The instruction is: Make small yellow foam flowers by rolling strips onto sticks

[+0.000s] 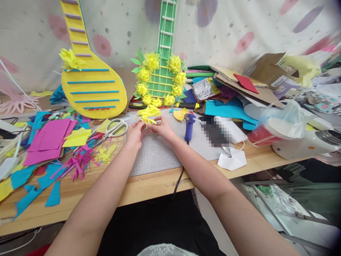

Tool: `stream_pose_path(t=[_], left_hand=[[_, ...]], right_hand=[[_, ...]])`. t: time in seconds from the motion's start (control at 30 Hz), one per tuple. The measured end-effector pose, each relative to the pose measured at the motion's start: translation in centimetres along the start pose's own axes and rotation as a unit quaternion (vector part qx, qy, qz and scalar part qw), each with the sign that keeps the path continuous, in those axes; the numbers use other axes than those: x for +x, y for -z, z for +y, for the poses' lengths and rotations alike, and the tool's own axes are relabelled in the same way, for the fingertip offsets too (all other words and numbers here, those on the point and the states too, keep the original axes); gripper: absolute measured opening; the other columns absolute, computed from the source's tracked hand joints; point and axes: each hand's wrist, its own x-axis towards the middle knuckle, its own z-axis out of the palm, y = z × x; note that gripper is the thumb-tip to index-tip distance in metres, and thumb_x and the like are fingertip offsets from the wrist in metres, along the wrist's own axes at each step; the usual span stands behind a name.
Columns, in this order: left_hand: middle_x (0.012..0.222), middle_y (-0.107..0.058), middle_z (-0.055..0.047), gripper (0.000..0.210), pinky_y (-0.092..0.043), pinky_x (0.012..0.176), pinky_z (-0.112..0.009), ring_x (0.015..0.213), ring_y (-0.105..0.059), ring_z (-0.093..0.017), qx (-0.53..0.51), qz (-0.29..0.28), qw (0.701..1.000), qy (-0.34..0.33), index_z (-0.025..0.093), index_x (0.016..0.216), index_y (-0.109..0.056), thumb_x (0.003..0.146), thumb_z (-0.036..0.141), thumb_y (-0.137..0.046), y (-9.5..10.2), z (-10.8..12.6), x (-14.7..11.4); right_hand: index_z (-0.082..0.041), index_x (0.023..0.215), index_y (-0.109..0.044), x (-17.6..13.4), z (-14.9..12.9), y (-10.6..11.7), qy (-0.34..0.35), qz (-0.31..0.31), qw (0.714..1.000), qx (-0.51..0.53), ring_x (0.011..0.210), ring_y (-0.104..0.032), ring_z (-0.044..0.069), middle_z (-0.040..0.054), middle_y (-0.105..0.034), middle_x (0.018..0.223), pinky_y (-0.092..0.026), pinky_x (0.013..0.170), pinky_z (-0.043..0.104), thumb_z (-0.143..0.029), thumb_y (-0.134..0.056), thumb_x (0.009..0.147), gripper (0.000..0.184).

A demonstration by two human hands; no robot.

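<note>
Both my hands meet over the grey cutting mat [154, 156]. Between them is a yellow paper flower [149, 113] with strips spreading outward. My left hand [135, 134] pinches it from the left, and my right hand [162, 128] has its fingers closed at its base. Right of my right hand stands a blue glue gun [189, 126] on the mat. Behind the hands, a green lute-shaped craft [165, 58] ringed with yellow flowers leans upright. A yellow lute-shaped craft [93, 80] with blue bars and one flower stands to its left.
White-handled scissors [115, 128] lie left of the mat among magenta sheets [49, 140] and blue, yellow and magenta scraps. On the right are a folded white mask [232, 159], a bagged cup [277, 128], a white bottle [303, 144] and piled cardboard [247, 85]. A black cord [178, 183] crosses the table edge.
</note>
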Motion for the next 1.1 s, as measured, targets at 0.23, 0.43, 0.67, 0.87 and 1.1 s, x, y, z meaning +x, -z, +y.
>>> stream_pose_path(t=[0.23, 0.43, 0.67, 0.87, 1.1], left_hand=[[0.062, -0.053, 0.002, 0.011, -0.049, 0.063, -0.025, 0.058, -0.048, -0.007, 0.016, 0.034, 0.999, -0.038, 0.014, 0.063, -0.058, 0.061, 0.009, -0.067, 0.1, -0.1, 0.4], [0.053, -0.045, 0.005, 0.014, -0.041, 0.05, -0.019, 0.051, -0.042, -0.005, 0.036, 0.066, 0.996, -0.048, 0.015, 0.061, -0.056, 0.059, 0.015, -0.07, 0.2, -0.2, 0.5], [0.046, -0.038, 0.008, 0.016, -0.028, 0.043, -0.019, 0.041, -0.032, -0.003, 0.067, 0.068, 0.995, -0.032, 0.015, 0.059, -0.053, 0.063, 0.017, -0.069, -0.1, -0.2, 0.2], [0.056, -0.045, 0.005, 0.018, -0.036, 0.059, -0.021, 0.055, -0.043, -0.007, 0.127, 0.032, 0.978, -0.161, 0.017, 0.066, -0.057, 0.061, 0.025, -0.072, 0.5, -0.6, 0.8], [0.073, -0.054, 0.002, 0.027, -0.035, 0.067, -0.018, 0.073, -0.047, -0.011, 0.255, -0.009, 0.906, -0.338, 0.021, 0.074, -0.061, 0.053, 0.02, -0.078, 1.2, -1.2, 0.3]], right_hand=[[-0.022, 0.092, -0.037, 0.0, 0.8, -0.1, 0.061, 0.01, 0.991, -0.121, 0.058, -0.055, 0.009, -0.0036, -0.058, 0.071, -0.041, 0.051, 0.022, -0.032, -0.065, 0.069, 0.038], [-0.021, 0.095, -0.054, -1.5, 0.0, 0.1, 0.324, 0.103, 0.854, -0.394, 0.104, -0.045, 0.021, 0.0089, -0.048, 0.108, -0.042, 0.084, 0.036, -0.032, -0.058, 0.077, 0.022], [-0.019, 0.084, -0.061, -1.2, 0.3, -0.8, 0.355, 0.096, 0.796, -0.48, 0.097, -0.042, 0.021, 0.0089, -0.05, 0.098, -0.038, 0.085, 0.036, -0.028, -0.053, 0.081, 0.013], [-0.017, 0.08, -0.061, -0.5, 0.5, -0.3, 0.29, 0.129, 0.843, -0.433, 0.094, -0.045, 0.021, 0.0085, -0.05, 0.094, -0.038, 0.084, 0.036, -0.029, -0.052, 0.081, 0.015], [-0.017, 0.074, -0.06, 0.2, 0.7, 0.9, 0.196, 0.154, 0.915, -0.319, 0.075, -0.049, 0.014, 0.0037, -0.049, 0.087, -0.043, 0.077, 0.032, -0.025, -0.057, 0.074, 0.008]])
